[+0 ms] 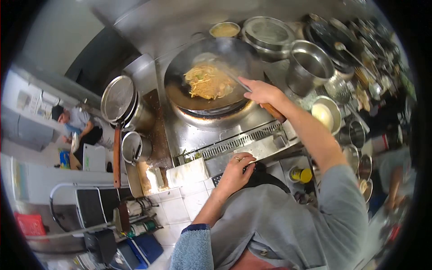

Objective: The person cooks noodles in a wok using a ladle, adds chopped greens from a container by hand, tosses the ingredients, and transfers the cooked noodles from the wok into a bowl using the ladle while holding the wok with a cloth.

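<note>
My right hand is closed round the metal shaft of a long wok ladle, whose wooden handle runs back under my wrist. Its blurred head reaches into a large dark wok on the burner. Noodles with bits of vegetable lie in the wok, and faint steam rises from them. My left hand hangs in front of my waist near the stove's front edge, its fingers loosely bent and apart, with nothing visible in them. A blue towel covers my left forearm.
Left of the wok, a strainer rests on a pot, beside a small metal pot. Right are a tall steel pot, a bowl with pale contents and several utensils. One person is at far left; another's arm shows at right.
</note>
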`<state>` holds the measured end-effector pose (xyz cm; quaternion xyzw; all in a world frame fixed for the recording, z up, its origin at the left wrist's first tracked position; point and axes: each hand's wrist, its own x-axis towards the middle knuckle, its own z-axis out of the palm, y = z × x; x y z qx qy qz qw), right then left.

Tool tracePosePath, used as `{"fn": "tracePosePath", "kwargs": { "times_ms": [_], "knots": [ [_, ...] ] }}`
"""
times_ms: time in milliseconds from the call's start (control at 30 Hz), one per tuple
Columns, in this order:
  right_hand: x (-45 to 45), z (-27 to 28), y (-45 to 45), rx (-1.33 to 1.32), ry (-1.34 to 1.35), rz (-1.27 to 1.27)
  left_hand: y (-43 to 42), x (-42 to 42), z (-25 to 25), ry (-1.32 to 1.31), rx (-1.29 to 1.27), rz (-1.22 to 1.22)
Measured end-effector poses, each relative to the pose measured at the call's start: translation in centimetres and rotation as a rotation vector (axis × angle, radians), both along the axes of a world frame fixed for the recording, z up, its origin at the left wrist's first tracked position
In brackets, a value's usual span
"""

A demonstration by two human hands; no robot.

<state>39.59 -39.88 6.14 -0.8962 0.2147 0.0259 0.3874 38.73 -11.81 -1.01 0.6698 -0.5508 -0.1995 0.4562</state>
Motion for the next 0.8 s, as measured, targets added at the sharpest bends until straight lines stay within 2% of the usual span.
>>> {"fn": "tracePosePath", "kwargs": {
  "times_ms": [33,100,133,200,267,333,367,400,433,467,500,533,567,600,633,667,700,733,800],
  "knots": [
    [-0.9,0.3,0.5,-0.092,0.076,0.054,0.2,-0.2,-0.1,0.018,0.040,-0.062],
    [-3.0,-2.6,0.7,-0.375,-0.032,0.138,0.7,-0.6,-1.5,0.020,0.127,-0.191],
    [-5.9,1.6,4.5,-0.504,-0.089,0.063,0.6,-1.0,-2.2,0.023,0.170,-0.293],
    [-10.3,2.8,7.2,-0.625,-0.438,0.074,0.7,-2.1,-2.4,0.040,0.220,-0.438],
    [-16.3,4.6,12.7,-0.454,-0.728,-0.184,0.6,-2.8,-5.3,0.012,0.211,-0.571],
    [-22.0,2.3,16.5,0.023,-0.887,-0.378,-0.3,-3.9,-5.9,-0.041,0.284,-0.673],
    [-25.3,0.4,18.5,0.078,-0.707,-0.536,-0.4,-4.2,-6.3,-0.110,0.308,-0.719],
    [-27.6,-4.3,19.7,-0.272,-0.617,-0.574,-0.4,-4.5,-5.6,-0.124,0.374,-0.751],
    [-31.4,-6.6,21.7,-0.306,-0.200,-0.608,-0.5,-4.9,-5.0,-0.122,0.370,-0.777],
    [-36.1,-11.7,22.2,-0.161,0.174,-0.577,-1.0,-5.1,-4.8,-0.124,0.362,-0.792],
    [-40.4,-12.3,24.7,-0.107,-0.135,-0.906,-1.2,-5.2,-4.9,-0.139,0.354,-0.797],
    [-43.8,-11.1,26.3,-0.134,-0.191,-1.201,-1.3,-5.3,-5.1,-0.153,0.346,-0.796],
    [-46.8,-9.2,27.8,-0.130,-0.113,-1.528,-1.4,-5.7,-5.2,-0.166,0.340,-0.800],
    [-53.5,-13.4,28.7,-0.577,-0.118,-1.683,-1.4,-6.1,-5.3,-0.180,0.370,-0.798],
    [-57.8,-12.1,29.9,-0.235,-0.341,-2.022,-1.4,-6.5,-5.3,-0.193,0.397,-0.796],
    [-63.3,-14.0,31.4,-0.493,-0.271,-2.055,-1.3,-7.1,-5.4,-0.208,0.426,-0.789],
    [-66.2,-14.1,32.7,-0.577,-0.072,-2.165,-1.2,-7.9,-5.5,-0.214,0.435,-0.789],
    [-69.9,-15.4,33.8,-0.463,0.121,-2.185,-1.2,-8.9,-5.5,-0.223,0.442,-0.804],
    [-73.0,-16.3,34.9,-0.519,0.320,-1.793,-0.9,-11.5,-5.3,-0.231,0.461,-0.826]
  ]
}}
